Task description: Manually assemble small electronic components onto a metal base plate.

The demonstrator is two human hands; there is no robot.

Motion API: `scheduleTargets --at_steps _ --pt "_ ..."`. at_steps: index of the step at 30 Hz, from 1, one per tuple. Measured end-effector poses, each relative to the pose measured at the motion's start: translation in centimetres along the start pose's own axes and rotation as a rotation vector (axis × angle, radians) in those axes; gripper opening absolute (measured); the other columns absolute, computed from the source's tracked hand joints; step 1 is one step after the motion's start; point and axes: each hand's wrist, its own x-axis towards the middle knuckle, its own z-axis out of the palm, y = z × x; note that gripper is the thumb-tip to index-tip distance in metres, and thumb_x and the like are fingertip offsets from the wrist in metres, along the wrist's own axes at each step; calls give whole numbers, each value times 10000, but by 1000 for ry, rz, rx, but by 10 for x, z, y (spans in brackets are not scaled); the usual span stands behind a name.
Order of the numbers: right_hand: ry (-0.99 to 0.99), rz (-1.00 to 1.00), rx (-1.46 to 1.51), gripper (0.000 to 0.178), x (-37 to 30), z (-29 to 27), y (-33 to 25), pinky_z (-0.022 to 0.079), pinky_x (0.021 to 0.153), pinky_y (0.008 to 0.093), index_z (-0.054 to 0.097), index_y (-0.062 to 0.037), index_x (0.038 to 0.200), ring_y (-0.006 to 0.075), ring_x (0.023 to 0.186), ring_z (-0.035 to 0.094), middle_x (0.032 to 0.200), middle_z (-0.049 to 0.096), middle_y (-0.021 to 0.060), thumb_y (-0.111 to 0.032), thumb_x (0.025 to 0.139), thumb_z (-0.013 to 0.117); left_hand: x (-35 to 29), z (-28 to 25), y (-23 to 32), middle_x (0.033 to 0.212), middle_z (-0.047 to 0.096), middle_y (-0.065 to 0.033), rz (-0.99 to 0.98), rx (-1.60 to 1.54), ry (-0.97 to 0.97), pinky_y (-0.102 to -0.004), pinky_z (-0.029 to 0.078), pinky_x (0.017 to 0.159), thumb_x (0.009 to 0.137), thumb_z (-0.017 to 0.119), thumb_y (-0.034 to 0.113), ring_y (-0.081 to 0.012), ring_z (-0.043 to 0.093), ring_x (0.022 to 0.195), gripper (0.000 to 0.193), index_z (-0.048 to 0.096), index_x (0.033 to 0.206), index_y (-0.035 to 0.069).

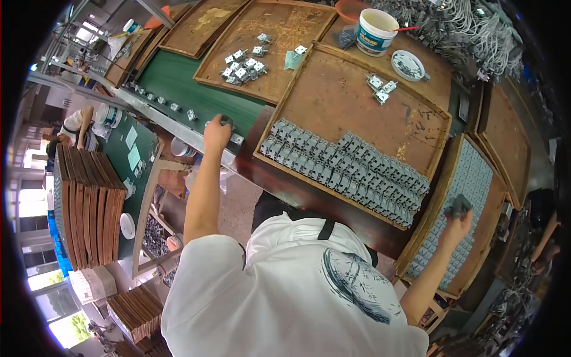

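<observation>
My left hand [217, 133] is over the near edge of the green conveyor belt [178, 80], its fingers curled together. What they hold, if anything, is too small to make out. Right beside it lies a small metal-and-white switch-like part [237, 138], and a line of similar parts [191, 115] runs off to the far left. On my right, my right hand [457, 227] grips a dark grey block-like piece [458, 206]. It is above a wooden tray [410, 253] filled with rows of light grey square pieces [471, 172].
Before me, a wooden tray [357, 71] holds dense rows of grey parts [345, 163] and a few loose ones [381, 89]. Behind are another tray [279, 30] with scattered parts and a white bucket [376, 35]. Cables [458, 35] pile up far right; boards [89, 208] stack left.
</observation>
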Motion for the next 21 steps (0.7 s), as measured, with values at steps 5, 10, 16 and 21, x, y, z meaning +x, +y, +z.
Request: scheduleTargets --at_steps 5,10,16,21 --pt "-73 48 100 251 -34 100 -52 529 686 278 584 -25 1172 134 881 615 1034 636 66 -40 922 581 -35 -33 83 1064 680 -87 -9 -1268 -304 -299 519 830 869 559 -30 -167 642 952 319 615 1182 -15" --pt "-498 81 -96 303 -74 147 -96 515 658 272 583 -21 1156 155 769 640 943 665 70 -108 878 667 -127 -54 199 1108 655 -43 242 -1555 -690 -283 480 904 851 669 -10 -149 604 1030 365 611 1212 5" --pt "-491 -441 -608 288 -74 152 -114 510 684 341 606 -3 1037 278 789 642 922 644 141 -110 804 736 -186 -50 249 1188 629 -47 466 -1508 -1003 -297 467 948 807 735 32 -157 581 1100 444 598 1228 -2" --pt "-437 -542 -654 269 -75 143 -113 496 692 414 587 16 939 365 792 592 924 584 152 -10 702 711 -201 -50 268 1185 546 -33 605 -1376 -1085 -284 449 951 837 630 -96 -156 546 1108 394 606 1216 5"
